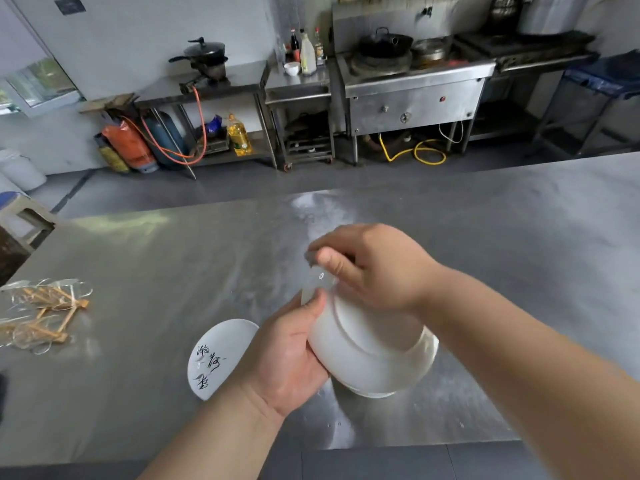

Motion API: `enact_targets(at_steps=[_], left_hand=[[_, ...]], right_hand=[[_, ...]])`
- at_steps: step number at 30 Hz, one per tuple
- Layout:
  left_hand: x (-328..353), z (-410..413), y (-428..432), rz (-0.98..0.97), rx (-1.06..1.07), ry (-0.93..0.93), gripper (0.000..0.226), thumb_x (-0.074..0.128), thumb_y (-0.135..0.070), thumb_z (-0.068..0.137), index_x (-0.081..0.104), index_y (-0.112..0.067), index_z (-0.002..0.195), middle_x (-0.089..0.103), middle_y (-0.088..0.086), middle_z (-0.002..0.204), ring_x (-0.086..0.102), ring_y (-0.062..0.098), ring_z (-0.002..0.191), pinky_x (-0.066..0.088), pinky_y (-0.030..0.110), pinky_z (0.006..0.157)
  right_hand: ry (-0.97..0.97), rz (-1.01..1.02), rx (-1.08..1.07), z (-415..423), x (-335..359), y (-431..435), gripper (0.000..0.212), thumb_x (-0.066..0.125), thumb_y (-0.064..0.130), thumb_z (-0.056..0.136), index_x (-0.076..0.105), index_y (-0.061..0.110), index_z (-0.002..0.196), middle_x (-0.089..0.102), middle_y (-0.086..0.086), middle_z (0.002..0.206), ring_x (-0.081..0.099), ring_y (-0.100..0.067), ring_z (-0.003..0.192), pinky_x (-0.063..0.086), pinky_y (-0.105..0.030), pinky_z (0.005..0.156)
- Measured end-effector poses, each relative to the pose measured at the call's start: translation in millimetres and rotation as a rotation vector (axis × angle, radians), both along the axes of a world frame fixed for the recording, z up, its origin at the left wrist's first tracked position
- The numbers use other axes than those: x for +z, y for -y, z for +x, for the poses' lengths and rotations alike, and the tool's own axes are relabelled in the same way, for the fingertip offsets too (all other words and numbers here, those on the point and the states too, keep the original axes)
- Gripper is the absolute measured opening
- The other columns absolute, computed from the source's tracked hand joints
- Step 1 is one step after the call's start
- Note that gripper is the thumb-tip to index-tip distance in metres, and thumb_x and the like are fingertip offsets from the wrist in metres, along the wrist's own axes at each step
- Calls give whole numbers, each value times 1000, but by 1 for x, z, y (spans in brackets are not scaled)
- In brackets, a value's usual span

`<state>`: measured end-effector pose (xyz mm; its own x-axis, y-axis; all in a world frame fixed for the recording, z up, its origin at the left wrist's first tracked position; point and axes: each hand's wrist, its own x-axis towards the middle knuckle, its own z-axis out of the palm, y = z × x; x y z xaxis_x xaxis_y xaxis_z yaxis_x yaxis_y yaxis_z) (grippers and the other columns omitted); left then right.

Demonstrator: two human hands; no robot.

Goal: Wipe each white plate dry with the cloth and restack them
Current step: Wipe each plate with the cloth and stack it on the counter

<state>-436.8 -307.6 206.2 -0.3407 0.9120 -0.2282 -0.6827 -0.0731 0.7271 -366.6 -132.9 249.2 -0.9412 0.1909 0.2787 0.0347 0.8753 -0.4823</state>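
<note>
You are holding a white plate (363, 344) above the near middle of the steel table (156, 258), tilted with its underside and foot ring facing you. Your left hand (287, 355) is gripping the plate's left rim, with the thumb lying over the back and the fingers curled out of sight beneath it. Your right hand (374, 268) is reaching across from the right and pinching a small dark grey fold of cloth (309, 258) between thumb and curled fingers, right at the plate's far left rim. Most of the cloth is hidden by that hand. A second white rim (429, 344) is showing just under the held plate on its near right side; whether it is standing on the table cannot be told. A calligraphy plate (221, 351), white with black brush writing, is lying face up on the table just left of your left wrist, partly covered by it. Clear packets of wooden sticks (41, 313) are lying at the table's left edge. Across the floor, a black wok (384, 45) is sitting on a steel stove, and left of it a lidded pan (204, 51) is sitting on a burner above an oil bottle (239, 135) and an orange gas cylinder (128, 147).
</note>
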Motion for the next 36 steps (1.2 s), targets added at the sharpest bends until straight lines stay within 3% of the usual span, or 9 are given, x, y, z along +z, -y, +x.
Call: enact_targets(at_steps=[5, 8, 14, 18, 20, 23, 26, 31, 36], left_hand=[[4, -11, 0, -24, 136, 2, 54, 47, -29, 103, 56, -2, 149, 61, 22, 147, 61, 34, 136, 53, 50, 110], [1, -12, 3, -82, 96, -58, 50, 44, -26, 107, 54, -3, 150, 57, 23, 151, 56, 36, 140, 43, 54, 118], [7, -11, -5, 25, 52, -18, 49, 49, -27, 105, 59, -4, 147, 57, 21, 152, 53, 36, 143, 49, 49, 113], [7, -16, -13, 73, 172, -12, 48, 42, -27, 108, 59, -6, 148, 58, 19, 151, 55, 37, 142, 46, 55, 116], [3, -6, -18, 54, 141, -45, 50, 39, -24, 110, 48, -4, 155, 53, 23, 155, 51, 41, 144, 37, 60, 121], [-10, 4, -18, 63, 43, -66, 47, 44, -10, 108, 49, -5, 154, 53, 25, 154, 50, 43, 144, 44, 57, 117], [-9, 0, -15, 49, -38, 12, 53, 69, -15, 97, 59, -10, 149, 57, 22, 151, 55, 41, 140, 53, 58, 105], [-11, -5, -22, -100, 22, 90, 40, 60, -38, 101, 74, -16, 132, 67, 15, 143, 67, 33, 128, 62, 47, 88], [-16, 8, -37, -131, 203, 97, 53, 52, -41, 99, 72, -5, 132, 71, 19, 134, 72, 32, 119, 65, 41, 87]], right_hand=[[102, -351, -271, 30, -30, -9, 65, 24, 55, 106, 33, 24, 162, 38, 7, 164, 30, -7, 151, 21, -18, 120], [54, -183, -139, 42, -37, 9, 77, 16, 62, 105, 21, 15, 165, 21, 5, 171, 7, 5, 154, 3, -13, 124], [-130, -386, -178, 28, -10, -14, 54, 31, 53, 107, 59, 29, 147, 59, 48, 102, 58, 21, 102, 45, -10, 93], [-275, -804, -542, 39, -49, 22, 54, 34, 61, 104, 37, 49, 157, 59, 14, 125, 68, 5, 84, 60, -32, 68], [-261, -956, -624, 41, -69, 43, 64, 33, 69, 95, 23, 57, 157, 54, 5, 143, 67, -11, 99, 60, -33, 73], [-327, -1043, -744, 37, -72, 26, 51, 38, 61, 98, 40, 57, 149, 66, 6, 135, 54, -18, 99, 56, -49, 99], [-286, -847, -672, 37, -53, -9, 34, 50, 48, 104, 63, 49, 135, 74, 26, 111, 63, -3, 73, 58, -24, 76], [-45, -576, -402, 29, -42, -36, 41, 51, 46, 107, 60, 36, 145, 62, 23, 140, 53, 6, 131, 40, -20, 112], [-160, -661, -627, 31, -80, 35, 68, 42, 49, 106, 21, 23, 165, 22, 11, 170, 29, -10, 153, 34, -31, 121]])
